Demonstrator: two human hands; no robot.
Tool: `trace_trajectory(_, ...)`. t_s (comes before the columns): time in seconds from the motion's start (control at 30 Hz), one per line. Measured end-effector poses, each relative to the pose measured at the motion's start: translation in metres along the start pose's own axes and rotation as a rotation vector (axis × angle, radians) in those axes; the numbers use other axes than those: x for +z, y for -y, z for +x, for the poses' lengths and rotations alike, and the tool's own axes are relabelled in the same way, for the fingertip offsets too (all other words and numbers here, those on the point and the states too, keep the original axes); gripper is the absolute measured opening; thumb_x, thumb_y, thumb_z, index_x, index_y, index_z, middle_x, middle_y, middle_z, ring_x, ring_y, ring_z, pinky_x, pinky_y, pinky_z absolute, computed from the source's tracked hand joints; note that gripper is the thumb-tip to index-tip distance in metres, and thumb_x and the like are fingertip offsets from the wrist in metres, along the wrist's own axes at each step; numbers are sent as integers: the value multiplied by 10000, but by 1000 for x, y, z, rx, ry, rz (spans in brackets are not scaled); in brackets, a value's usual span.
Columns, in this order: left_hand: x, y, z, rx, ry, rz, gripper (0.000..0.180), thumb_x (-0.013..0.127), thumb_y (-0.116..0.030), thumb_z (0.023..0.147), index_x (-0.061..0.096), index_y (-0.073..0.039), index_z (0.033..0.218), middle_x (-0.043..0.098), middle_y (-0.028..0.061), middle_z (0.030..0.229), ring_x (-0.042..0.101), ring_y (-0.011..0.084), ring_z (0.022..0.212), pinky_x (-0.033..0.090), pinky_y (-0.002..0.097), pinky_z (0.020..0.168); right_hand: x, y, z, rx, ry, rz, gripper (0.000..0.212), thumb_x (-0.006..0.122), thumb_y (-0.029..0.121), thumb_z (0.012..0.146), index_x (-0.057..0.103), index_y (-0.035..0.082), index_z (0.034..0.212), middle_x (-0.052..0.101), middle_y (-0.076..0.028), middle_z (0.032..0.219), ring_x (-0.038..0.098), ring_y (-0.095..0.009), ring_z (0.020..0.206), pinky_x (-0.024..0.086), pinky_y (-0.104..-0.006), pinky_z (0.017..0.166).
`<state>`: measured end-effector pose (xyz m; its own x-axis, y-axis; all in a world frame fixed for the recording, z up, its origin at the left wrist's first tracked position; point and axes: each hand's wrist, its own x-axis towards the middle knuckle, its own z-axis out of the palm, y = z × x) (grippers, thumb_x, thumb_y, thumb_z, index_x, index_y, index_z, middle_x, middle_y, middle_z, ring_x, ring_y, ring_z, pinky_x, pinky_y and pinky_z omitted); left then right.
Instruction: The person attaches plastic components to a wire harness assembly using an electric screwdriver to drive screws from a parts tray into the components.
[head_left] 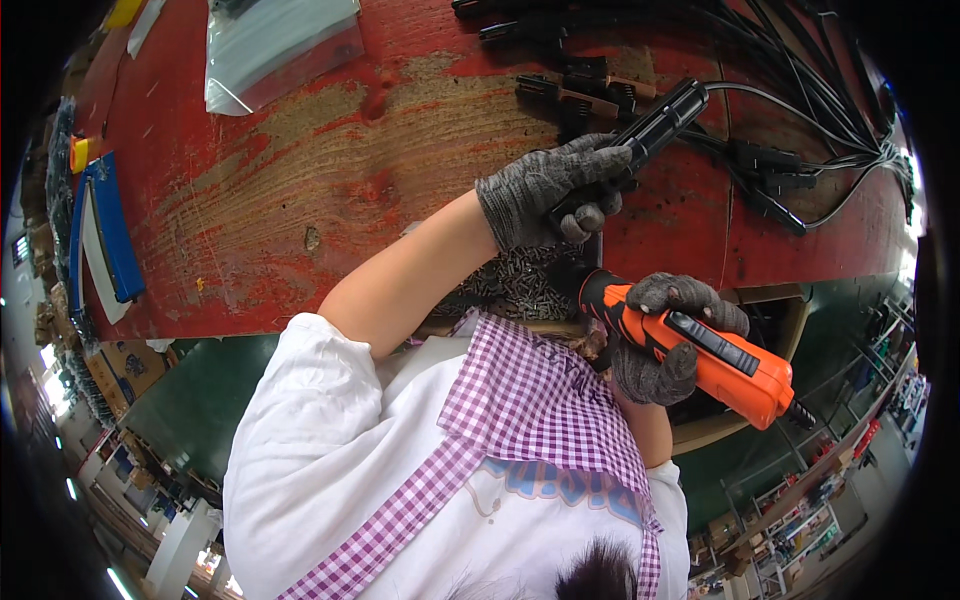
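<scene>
My left hand [553, 190], in a dark grey knitted glove, is closed around a long black plastic housing [665, 125] with a grey cable leaving its far end. My right hand [670, 345], gloved the same way, grips an orange and black electric screwdriver [735, 370]. Its front end points left toward a heap of small metal screws [525, 285] at the near edge of the table. The tip of the screwdriver is hard to make out. The left hand is above the screws, with the housing tilted up to the right.
The worn red wooden table [300, 190] carries more black cabled parts [770, 165] at the right and copper-coloured pieces [590, 95] at the back. Clear plastic bags [280, 50] lie at the back left, and a blue tray-like piece [108, 235] stands far left. Below right is an open cardboard box [795, 325].
</scene>
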<state>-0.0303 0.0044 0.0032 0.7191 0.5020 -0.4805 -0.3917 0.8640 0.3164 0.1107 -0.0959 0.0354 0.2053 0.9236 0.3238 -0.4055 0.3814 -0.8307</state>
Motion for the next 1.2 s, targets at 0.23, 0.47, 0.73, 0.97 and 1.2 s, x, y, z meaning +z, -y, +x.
trace_trajectory(0.23, -7, 3, 2, 6, 51, -14, 344, 572, -326, 802, 423, -140, 1050, 498, 39, 670, 460, 57, 426, 344, 142, 307, 5, -5, 1, 23, -11, 26, 387, 628, 170, 722, 408, 118, 1035, 561, -133, 956, 563, -242, 769, 474, -364, 669)
trace_trajectory(0.47, 0, 0, -2, 1, 5, 24, 367, 553, -288, 820, 388, -153, 1120, 535, 61, 679, 414, 44, 395, 307, 139, 315, 5, -6, 2, 1, -24, -113, 415, 635, 284, 751, 372, 133, 1034, 554, -135, 880, 572, -221, 704, 493, -374, 623)
trace_trajectory(0.73, -8, 5, 2, 21, 67, 4, 387, 546, -274, 824, 374, -146, 1146, 518, 60, 677, 423, 41, 397, 316, 137, 309, 9, 9, 10, -112, -59, 66, 369, 614, 173, 708, 429, 51, 1003, 565, -160, 907, 563, -222, 723, 476, -318, 625)
trace_trajectory(0.97, -7, 5, 3, 33, 62, 15, 374, 550, -261, 820, 383, -149, 1136, 543, 68, 687, 467, 54, 407, 342, 139, 299, 4, 34, 18, -147, -87, 34, 371, 574, 238, 713, 482, 40, 1012, 573, -136, 900, 545, -202, 690, 441, -307, 570)
trace_trajectory(1.2, -4, 5, 1, 9, 102, 8, 332, 557, -238, 812, 404, -133, 1087, 549, 57, 658, 492, 78, 396, 365, 156, 301, -3, 46, 22, -131, -150, 32, 357, 579, 247, 706, 508, 46, 992, 573, -111, 880, 540, -195, 686, 431, -301, 568)
